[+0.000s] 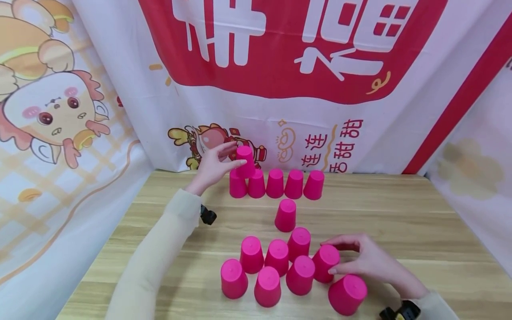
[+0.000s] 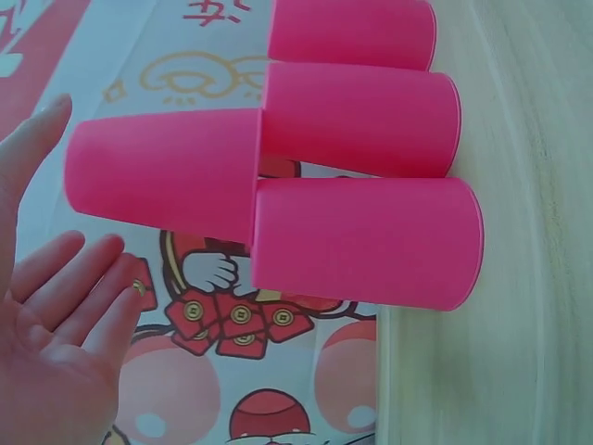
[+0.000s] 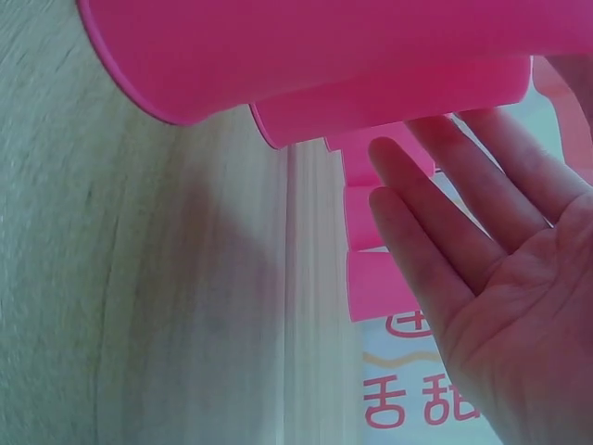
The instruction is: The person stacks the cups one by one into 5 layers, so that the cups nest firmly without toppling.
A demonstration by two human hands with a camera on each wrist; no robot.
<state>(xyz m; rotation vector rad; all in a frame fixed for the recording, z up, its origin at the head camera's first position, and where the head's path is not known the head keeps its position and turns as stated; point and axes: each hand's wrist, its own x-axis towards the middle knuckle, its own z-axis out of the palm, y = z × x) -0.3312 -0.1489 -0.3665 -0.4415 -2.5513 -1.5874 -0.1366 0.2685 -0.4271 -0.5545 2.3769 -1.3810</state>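
In the head view, my left hand (image 1: 214, 166) is beside a pink cup (image 1: 245, 161) that stands upside down across two cups of the back row. The left wrist view shows the fingers (image 2: 88, 297) loose and apart from this upper cup (image 2: 167, 171). At the front right, my right hand (image 1: 370, 264) has its thumb on the near side and fingers on the far side of another upside-down pink cup (image 1: 326, 262). In the right wrist view, some fingertips hide behind that cup (image 3: 398, 97), while two other fingers (image 3: 422, 232) extend free.
The back row of cups (image 1: 275, 183) stands near the cloth backdrop (image 1: 256, 111). One cup (image 1: 286, 215) stands mid-table. Several more (image 1: 268, 286) are grouped at the front, and one (image 1: 348, 294) stands close below my right hand. All rest on the wooden table (image 1: 400, 213).
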